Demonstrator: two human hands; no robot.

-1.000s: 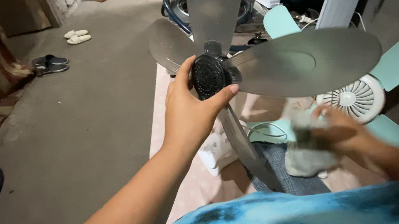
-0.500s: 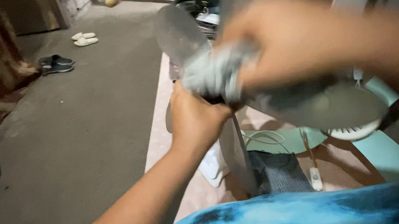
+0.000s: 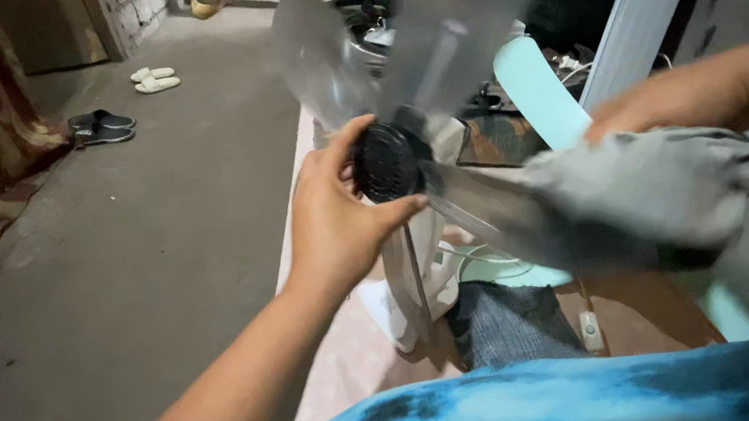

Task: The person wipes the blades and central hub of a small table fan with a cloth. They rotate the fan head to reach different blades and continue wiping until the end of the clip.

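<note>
Two hands work a grey fan blade set: left hand (image 3: 336,222) gripping its black hub (image 3: 387,163), right hand (image 3: 681,103) pressing a grey cloth (image 3: 654,184) along one blade, seemingly mid-wipe, outward stroke likely next.

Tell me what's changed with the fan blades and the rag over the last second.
The right hand brought the grey rag up from the lap, passed it over the hub, and now presses it on the grey blade pointing right. The blades have turned a little. The left hand grips the black hub as before; the slippers and shoes on the floor lie unmoved.
</note>
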